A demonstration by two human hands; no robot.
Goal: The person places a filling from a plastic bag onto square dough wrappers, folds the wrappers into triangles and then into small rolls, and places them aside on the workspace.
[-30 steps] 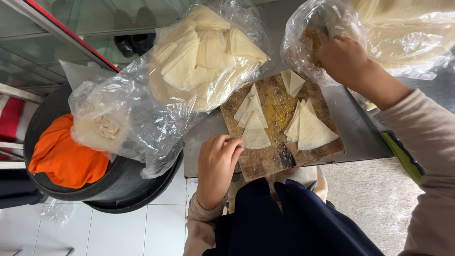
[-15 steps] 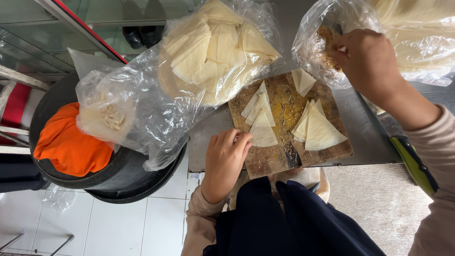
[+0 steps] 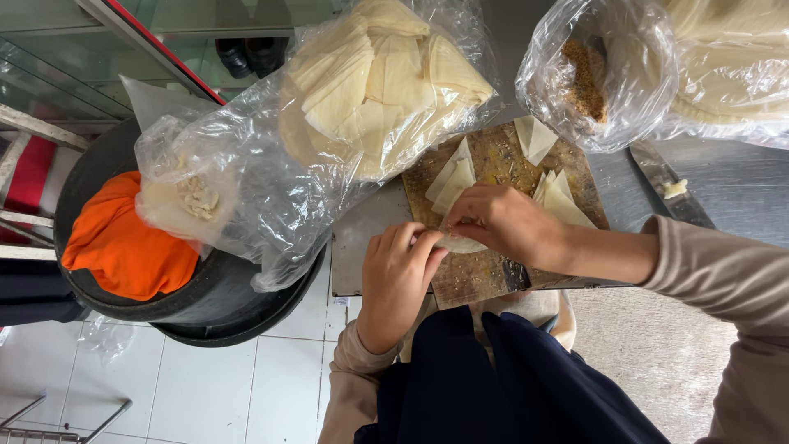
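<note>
A wooden board (image 3: 493, 156) lies on the metal counter with pale triangular pastry sheets (image 3: 450, 179) on it. My left hand (image 3: 399, 275) rests at the board's near edge, fingers on a pale pastry piece (image 3: 462, 243). My right hand (image 3: 501, 222) is over the same piece, fingertips pinched on it from above. More folded triangles (image 3: 563, 204) lie just right of my right hand. A clear bag with brown crumbly filling (image 3: 585, 78) sits at the board's far right corner.
A big clear bag of pastry sheets (image 3: 370, 90) lies left of the board, draped over a black tub (image 3: 205, 300) holding an orange cloth (image 3: 123, 247). A knife (image 3: 667, 185) lies on the counter (image 3: 740, 189) at right. White tiled floor lies below.
My right hand left the filling bag at the upper right and came down onto the pastry piece beside my left hand. The view shifted slightly.
</note>
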